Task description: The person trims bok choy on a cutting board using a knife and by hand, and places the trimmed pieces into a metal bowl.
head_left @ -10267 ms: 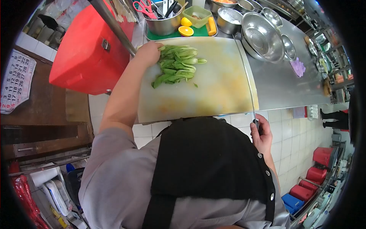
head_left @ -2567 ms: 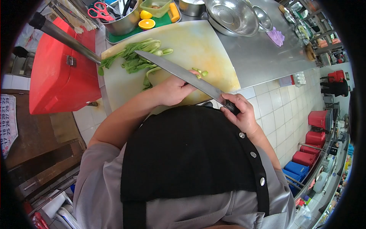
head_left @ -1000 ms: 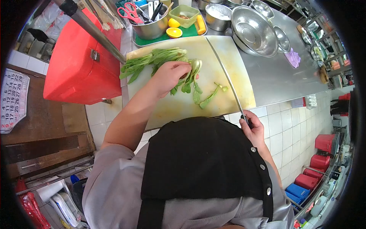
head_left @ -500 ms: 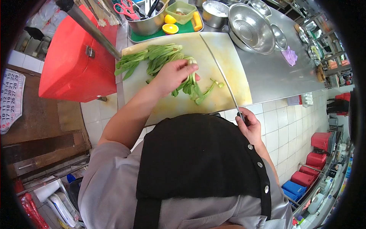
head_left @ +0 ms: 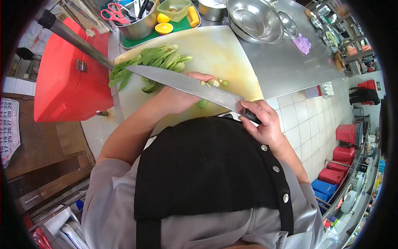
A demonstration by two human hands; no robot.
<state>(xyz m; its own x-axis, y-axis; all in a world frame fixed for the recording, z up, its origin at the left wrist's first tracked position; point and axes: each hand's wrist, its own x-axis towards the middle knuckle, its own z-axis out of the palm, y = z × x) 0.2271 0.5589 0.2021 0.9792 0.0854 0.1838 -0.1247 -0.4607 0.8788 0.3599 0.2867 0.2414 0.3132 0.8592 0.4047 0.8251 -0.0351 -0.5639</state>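
In the head view, my right hand (head_left: 265, 122) grips the black handle of a large kitchen knife (head_left: 182, 83). The wide blade lies flat-side up, its tip pointing left, across and in front of my left hand (head_left: 182, 97). My left hand is closed around leafy greens, whose pale cut stem end (head_left: 212, 83) shows beside the fingers; the blade hides much of this grip. A bunch of leafy greens (head_left: 159, 56) rests on the cutting board (head_left: 232, 50), behind the blade. A small stem piece (head_left: 225, 83) lies just right of my left fingers.
Behind the board, a tray (head_left: 143, 39) holds a pot of utensils (head_left: 139, 29), a cut orange fruit (head_left: 164, 28) and a green container (head_left: 174, 10). Metal bowls (head_left: 257, 20) and a purple cloth (head_left: 302, 44) occupy the steel counter. At left stands a red cooler box (head_left: 72, 83).
The knife has swung from upright at the board's right to lying across my left hand. My left hand has shifted toward me with the greens. The whole view has shifted slightly.
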